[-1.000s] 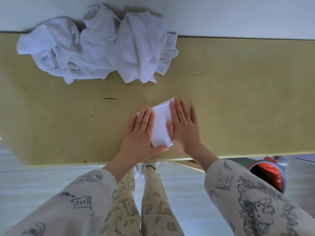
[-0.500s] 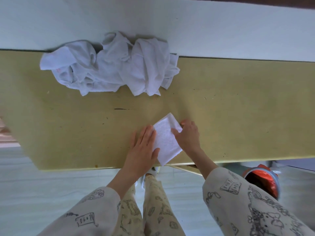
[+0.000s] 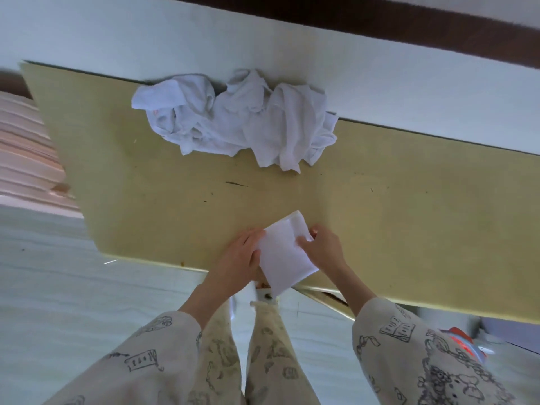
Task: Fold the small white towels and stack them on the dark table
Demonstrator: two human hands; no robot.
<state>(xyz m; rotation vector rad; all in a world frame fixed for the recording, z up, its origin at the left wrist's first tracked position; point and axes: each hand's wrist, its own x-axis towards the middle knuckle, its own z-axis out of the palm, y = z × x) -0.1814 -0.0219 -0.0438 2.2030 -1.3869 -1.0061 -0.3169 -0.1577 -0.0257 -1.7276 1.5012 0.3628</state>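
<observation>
We see a yellow table [image 3: 380,206] running across the view, its far edge against a pale wall [image 3: 380,71] and its near edge just in front of the person. At the far side of the table, left of the middle and touching the wall, lies a pile of towels [image 3: 236,121], white and crumpled, with loose corners hanging toward us. The person's legs and both sleeves, in a pale cloth printed with small drawings, fill the near part of the view. At the near edge of the table sits the folded towel [image 3: 285,252], a small white rectangle turned at a slant, its near corner reaching out past the table edge. Our left hand [image 3: 239,255] lies at the towel's left side, fingers bent round that edge; we cannot tell how firmly it grips. Our right hand [image 3: 321,247] pinches the towel's right edge, thumb on top and fingers curled beneath. A small red and blue thing [image 3: 464,346] shows at the near right, below the table.
</observation>
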